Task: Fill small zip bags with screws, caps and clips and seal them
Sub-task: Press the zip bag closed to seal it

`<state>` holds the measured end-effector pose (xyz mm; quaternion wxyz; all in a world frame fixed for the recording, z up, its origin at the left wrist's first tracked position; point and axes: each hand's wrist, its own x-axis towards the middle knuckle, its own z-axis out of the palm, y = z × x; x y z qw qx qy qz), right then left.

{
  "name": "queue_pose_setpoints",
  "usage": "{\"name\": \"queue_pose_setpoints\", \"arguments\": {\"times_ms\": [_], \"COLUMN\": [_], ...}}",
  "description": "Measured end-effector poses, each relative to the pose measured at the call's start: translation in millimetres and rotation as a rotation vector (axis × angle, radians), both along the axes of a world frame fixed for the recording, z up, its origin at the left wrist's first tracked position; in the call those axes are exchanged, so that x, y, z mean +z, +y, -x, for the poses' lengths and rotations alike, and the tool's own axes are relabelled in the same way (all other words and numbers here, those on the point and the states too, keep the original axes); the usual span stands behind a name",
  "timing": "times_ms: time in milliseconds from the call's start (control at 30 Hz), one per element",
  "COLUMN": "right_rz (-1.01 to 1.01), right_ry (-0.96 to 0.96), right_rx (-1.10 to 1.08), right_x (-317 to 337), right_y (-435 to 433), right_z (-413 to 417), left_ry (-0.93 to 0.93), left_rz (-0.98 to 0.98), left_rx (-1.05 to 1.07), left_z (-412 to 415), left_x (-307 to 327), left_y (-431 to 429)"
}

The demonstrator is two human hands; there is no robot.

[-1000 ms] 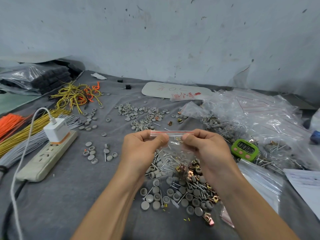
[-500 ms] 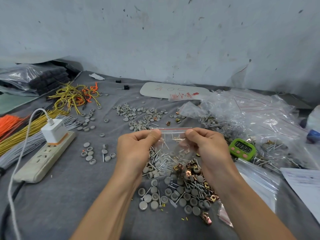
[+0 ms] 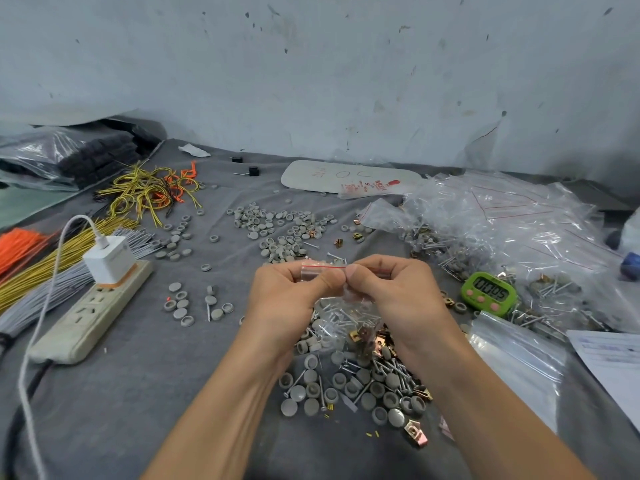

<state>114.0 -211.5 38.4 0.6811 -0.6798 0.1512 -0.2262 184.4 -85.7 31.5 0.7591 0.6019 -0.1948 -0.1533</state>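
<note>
Moved: left hand [image 3: 287, 299] and right hand [image 3: 398, 296] closer together on zip bag [image 3: 349, 308].
Fingers: both pinch its seal.
Progress: filled, sealing; loose caps [image 3: 346, 386] remain.

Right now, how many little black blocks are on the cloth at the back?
2. The first black block lies left of the white card; the second black block lies just nearer, right of it. Others may be hidden.

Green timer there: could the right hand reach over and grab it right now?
Probably yes, but not freely: the green timer lies just beside the right hand, yet that hand pinches the zip bag with the left hand and must let go first.
</note>
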Motion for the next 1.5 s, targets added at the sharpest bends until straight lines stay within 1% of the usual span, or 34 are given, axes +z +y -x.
{"name": "queue_pose_setpoints", "arguments": {"times_ms": [100, 167, 233, 367, 433, 467, 533, 567, 600, 633, 667, 733, 767, 800, 900, 1000, 1100, 1167, 1233, 1333, 1433, 1500], "right_rz": [-0.082, -0.102, -0.093, -0.036, -0.024, 0.033, 0.259, 0.349, 0.383, 0.36, 0.289, 0.096, 0.029, -0.007, -0.112, -0.178, -0.207, -0.229, -0.294, -0.385, -0.389, -0.359], "right_ry": [0.05, 0.06, 0.042, 0.011, 0.016, 0.066, 0.227, 0.283, 0.303, 0.288, 0.246, 0.138, 0.103, 0.087, 0.115, 0.203, 0.175, 0.143, 0.081, -0.009, 0.009, 0.042], "right_rx": [0.04, 0.006, -0.027, -0.035, 0.072, 0.174, 0.334, 0.324, 0.265, 0.193, 0.136, 0.073, 0.052, 0.034, 0.022, 0.115, 0.011, -0.065, -0.105, -0.156, -0.208, -0.202], "right_x": [0.4, 1.3, 0.3, -0.7, 0.2, 0.6, -4.4, -8.2, -10.5, -11.7, -11.1, -7.2, -5.6, -5.1, -6.2, -7.8, -4.9, -1.4, -0.3, -6.5, -14.0, -17.1], "right_y": [-3.7, -6.9, -9.6, -12.2, -16.6, -18.2, -18.0, -17.1, -16.6, -18.2, -20.4, -27.2, -31.7, -35.5, -40.5, -43.7, -53.2, -64.0, -77.4, -94.7, -105.9, -111.4], "right_z": [2.0, 3.5, 3.4, 3.5, 7.9, 11.0, 15.5, 15.0, 13.7, 12.0, 11.8, 12.9, 13.8, 14.6, 19.1, 30.0, 43.9, 56.0, 70.9, 92.9, 108.1, 113.4], "left_ry": [-0.014, -0.015, 0.003, 0.042, 0.06, 0.07, 0.098, 0.105, 0.1, 0.092, 0.075, 0.007, -0.018, -0.027, 0.059, 0.113, 0.12, 0.132, 0.171, 0.23, 0.141, 0.114], "left_rz": [-0.025, -0.056, -0.079, -0.067, -0.043, -0.019, 0.033, 0.041, 0.035, 0.018, -0.024, -0.197, -0.266, -0.289, -0.186, -0.135, -0.107, -0.113, -0.1, -0.1, -0.207, -0.203], "left_rx": [0.038, 0.117, 0.143, 0.118, 0.103, 0.085, 0.067, 0.071, 0.072, 0.052, 0.006, -0.113, -0.158, -0.168, -0.093, 0.012, 0.023, -0.012, -0.074, -0.21, -0.401, -0.407], "left_z": [0.3, -1.6, -2.1, -0.6, -2.0, -2.0, -1.5, -1.7, -2.2, -2.7, -3.4, -1.8, 0.4, 2.4, 7.4, 12.4, 26.3, 37.0, 48.2, 61.8, 72.9, 76.2], "left_x": [-0.8, -1.5, -1.0, 0.0, -0.4, 0.1, 0.6, 1.0, 0.6, 0.0, -1.5, -5.2, -6.4, -7.3, -4.7, -1.1, 1.3, 2.2, 4.5, 4.8, 1.4, -0.6], "left_y": [-0.4, 0.1, 0.8, 0.8, 0.8, 0.6, -0.7, -1.5, -1.8, -1.1, 0.3, 2.6, 2.0, 0.4, -9.0, -23.0, -43.6, -59.5, -75.5, -96.2, -108.7, -112.7]}}
